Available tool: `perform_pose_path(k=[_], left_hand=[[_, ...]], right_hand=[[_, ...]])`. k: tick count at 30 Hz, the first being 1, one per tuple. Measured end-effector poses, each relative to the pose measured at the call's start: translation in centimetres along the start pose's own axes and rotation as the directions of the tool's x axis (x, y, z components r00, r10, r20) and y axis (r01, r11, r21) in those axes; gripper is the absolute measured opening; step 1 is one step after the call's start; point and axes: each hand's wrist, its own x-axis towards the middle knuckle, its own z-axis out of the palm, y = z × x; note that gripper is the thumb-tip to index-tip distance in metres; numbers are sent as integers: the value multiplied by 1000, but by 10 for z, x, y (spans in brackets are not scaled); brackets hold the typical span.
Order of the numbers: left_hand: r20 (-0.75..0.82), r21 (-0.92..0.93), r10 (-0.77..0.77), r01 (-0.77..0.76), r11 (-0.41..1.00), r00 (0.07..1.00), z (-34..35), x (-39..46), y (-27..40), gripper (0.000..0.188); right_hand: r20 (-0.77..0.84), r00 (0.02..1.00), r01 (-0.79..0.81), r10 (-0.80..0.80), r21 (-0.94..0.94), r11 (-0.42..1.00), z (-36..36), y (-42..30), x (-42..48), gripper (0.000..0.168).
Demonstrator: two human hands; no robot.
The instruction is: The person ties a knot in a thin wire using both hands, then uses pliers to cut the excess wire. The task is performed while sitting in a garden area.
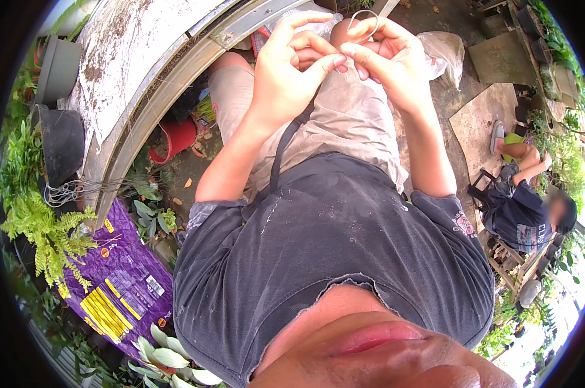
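A thin, pale metal wire bent into a loop (pixel 364 13) stands up from the fingers of my right hand (pixel 394 58), which grips it between thumb and fingers. My left hand (pixel 292 68) meets the right above my knees, its thumb and fingertips pinched at the lower part of the wire. The fingertips cover most of that part. Below both hands are my beige shorts (pixel 355 116), with a dark strap (pixel 285 150) lying across them.
At left, a metal-edged table (pixel 176 63) carries a soiled white sheet, with a bundle of wires (pixel 64 193) near its corner. Black pots (pixel 62 143), a purple sack (pixel 123 281) and a red container (pixel 176 138) are nearby. A plastic bag (pixel 445 53) and a seated person (pixel 515 208) are at right.
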Motion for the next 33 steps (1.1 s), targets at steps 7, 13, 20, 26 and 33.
perform_pose_path(k=[7,13,20,26,33], left_hand=[[191,-227,-217,258,939,957,-13,4,-5,52],[483,-483,-336,566,668,809,-18,5,-15,57],[634,-588,-230,653,477,738,-21,4,-35,64],[645,-618,-201,658,429,737,-16,2,-42,72],[586,-652,-232,622,434,776,-13,-1,-43,71]], right_hand=[[211,977,-6,12,-30,1000,-24,1,5,12],[300,951,51,-75,88,995,-24,3,6,9],[378,917,81,-128,138,987,-26,-2,9,9],[424,897,81,-128,126,989,-29,-4,11,10],[369,926,28,-76,134,991,-28,-3,9,9]])
